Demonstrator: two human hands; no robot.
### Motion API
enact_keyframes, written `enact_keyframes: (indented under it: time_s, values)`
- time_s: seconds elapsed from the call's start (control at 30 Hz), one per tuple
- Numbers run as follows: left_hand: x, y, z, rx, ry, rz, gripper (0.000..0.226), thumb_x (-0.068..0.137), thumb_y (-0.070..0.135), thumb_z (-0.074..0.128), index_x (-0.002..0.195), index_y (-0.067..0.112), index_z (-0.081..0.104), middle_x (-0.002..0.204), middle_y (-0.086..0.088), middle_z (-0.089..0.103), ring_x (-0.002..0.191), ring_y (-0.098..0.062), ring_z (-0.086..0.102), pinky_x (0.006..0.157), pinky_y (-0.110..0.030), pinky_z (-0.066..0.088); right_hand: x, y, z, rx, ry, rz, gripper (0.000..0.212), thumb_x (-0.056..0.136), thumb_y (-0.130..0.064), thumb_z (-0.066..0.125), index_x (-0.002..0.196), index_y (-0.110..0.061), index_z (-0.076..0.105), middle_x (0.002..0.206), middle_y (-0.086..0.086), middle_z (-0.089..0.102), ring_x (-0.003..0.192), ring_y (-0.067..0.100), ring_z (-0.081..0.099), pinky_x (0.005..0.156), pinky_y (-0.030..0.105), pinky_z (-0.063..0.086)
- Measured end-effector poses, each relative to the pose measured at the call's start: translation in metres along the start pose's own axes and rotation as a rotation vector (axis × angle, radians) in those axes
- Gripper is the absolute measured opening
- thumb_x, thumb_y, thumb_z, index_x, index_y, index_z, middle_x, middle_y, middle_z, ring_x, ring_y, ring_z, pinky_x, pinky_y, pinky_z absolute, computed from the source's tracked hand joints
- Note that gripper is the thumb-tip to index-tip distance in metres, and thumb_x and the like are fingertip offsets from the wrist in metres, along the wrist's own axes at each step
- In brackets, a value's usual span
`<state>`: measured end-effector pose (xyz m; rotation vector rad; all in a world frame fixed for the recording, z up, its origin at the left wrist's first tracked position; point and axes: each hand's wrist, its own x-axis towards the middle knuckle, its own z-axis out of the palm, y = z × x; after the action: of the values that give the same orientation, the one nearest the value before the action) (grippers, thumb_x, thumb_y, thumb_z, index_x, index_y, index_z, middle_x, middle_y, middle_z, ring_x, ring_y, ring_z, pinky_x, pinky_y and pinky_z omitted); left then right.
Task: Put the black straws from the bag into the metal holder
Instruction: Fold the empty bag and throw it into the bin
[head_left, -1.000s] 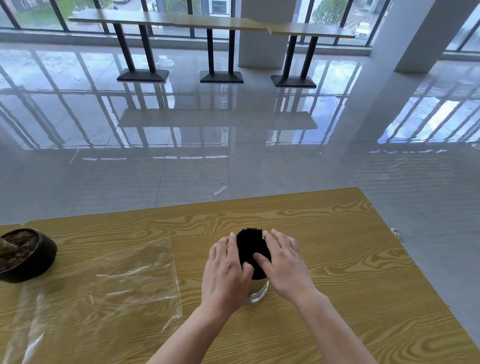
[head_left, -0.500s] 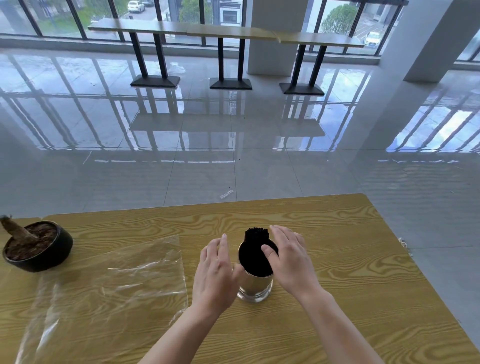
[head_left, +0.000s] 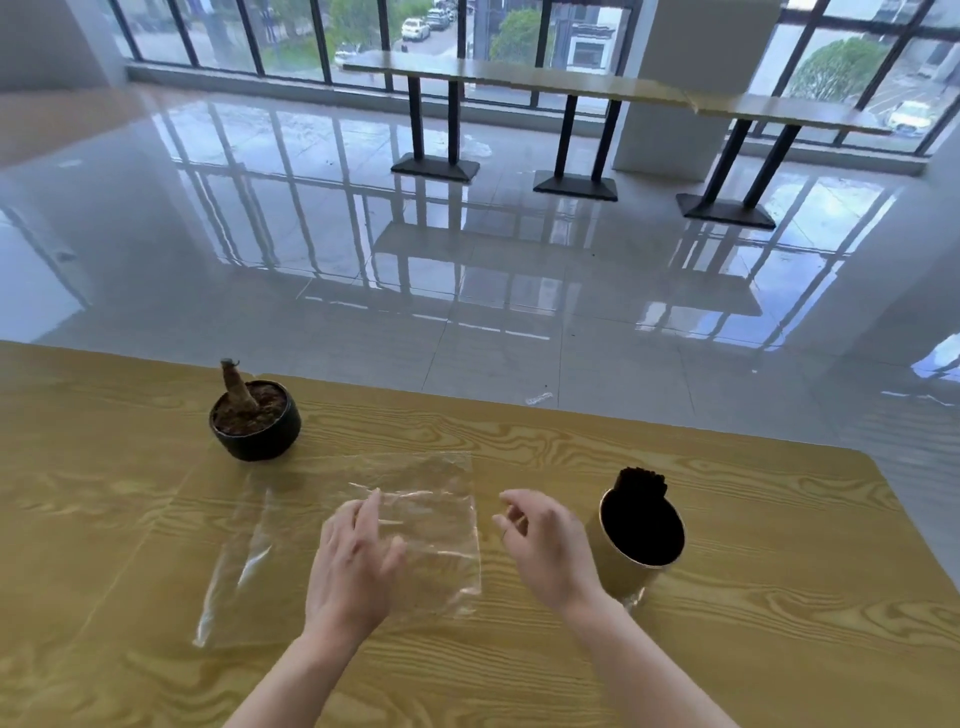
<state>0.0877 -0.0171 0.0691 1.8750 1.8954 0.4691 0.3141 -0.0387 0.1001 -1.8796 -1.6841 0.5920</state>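
Head view shows the metal holder standing upright on the tabletop. The black straws are inside it, bunched against its far rim with their tips a little above the edge. The bag lies flat to the left of the holder, clear, with no straw showing in it. The left hand is further left of the holder, over the near part of the bag, its fingers straight and gripping nothing; I cannot tell whether it touches the plastic. The right hand is just beside the holder on its left, apart from it, with fingers loosely curled around nothing. By this layout the filling looks finished or very nearly so.

The main risk is the right wrist, which sits close to the holder's near left side. A careless sweep to the right could tip the holder and spill the straws across the tabletop. Because the straws lean to the far side, a knock from the near side would probably send it over that way. The bag is thin and light, so a quick hand movement could make it slide or lift.

Counted:
- 1 holder
- 1 bag
- 1 packed bunch of straws, too dense to count singly
- 2 hands
- 1 plant pot, well to the left of the holder and beyond the bag
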Motion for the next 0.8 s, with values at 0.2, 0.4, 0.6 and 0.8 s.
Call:
enact_keyframes:
  time_s: [0.2, 0.4, 0.6, 0.8]
  values:
    - [-0.001, -0.098, -0.026, 0.049, -0.029, -0.338, 0.063, 0.094, 0.038, 0.052, 0.150, 0.015, 0.037, 0.146, -0.014, 0.047, 0.134, -0.032, 0.041, 0.108, -0.044, 0.038, 0.001, 0.019, 0.066, -0.169, -0.275, 0.339, 0.045, 0.095, -0.045, 0.059, 0.132, -0.019, 0.060, 0.116, -0.002, 0.068, 0.112, 0.020, 0.061, 0.094, 0.032, 0.046]
    - [0.017, -0.150, -0.036, 0.133, -0.094, -0.555, 0.073, 0.093, 0.054, 0.049, 0.149, 0.012, 0.030, 0.144, -0.017, 0.041, 0.131, -0.036, 0.039, 0.100, -0.049, 0.043, 0.007, 0.019, 0.094, -0.251, -0.326, 0.528, 0.054, 0.093, -0.058, 0.054, 0.128, -0.017, 0.059, 0.129, 0.004, 0.065, 0.121, 0.025, 0.059, 0.094, 0.034, 0.047]
    - [0.024, -0.170, -0.027, 0.159, -0.139, -0.711, 0.077, 0.083, 0.062, 0.063, 0.133, 0.007, 0.042, 0.133, -0.019, 0.046, 0.124, -0.036, 0.047, 0.094, -0.050, 0.047, 0.012, 0.012, 0.107, -0.146, -0.287, 0.686, 0.047, 0.086, -0.055, 0.065, 0.120, -0.023, 0.062, 0.123, -0.002, 0.068, 0.114, 0.021, 0.063, 0.089, 0.031, 0.047]
    - [0.026, -0.179, -0.019, -0.042, -0.104, -0.791, 0.050, 0.082, 0.039, 0.072, 0.116, 0.006, 0.055, 0.115, -0.018, 0.065, 0.109, -0.040, 0.059, 0.089, -0.044, 0.045, 0.010, 0.011, 0.111, 0.103, -0.208, 0.728, 0.013, 0.084, -0.033, 0.073, 0.091, -0.024, 0.068, 0.094, -0.005, 0.072, 0.088, 0.016, 0.067, 0.085, 0.035, 0.056]
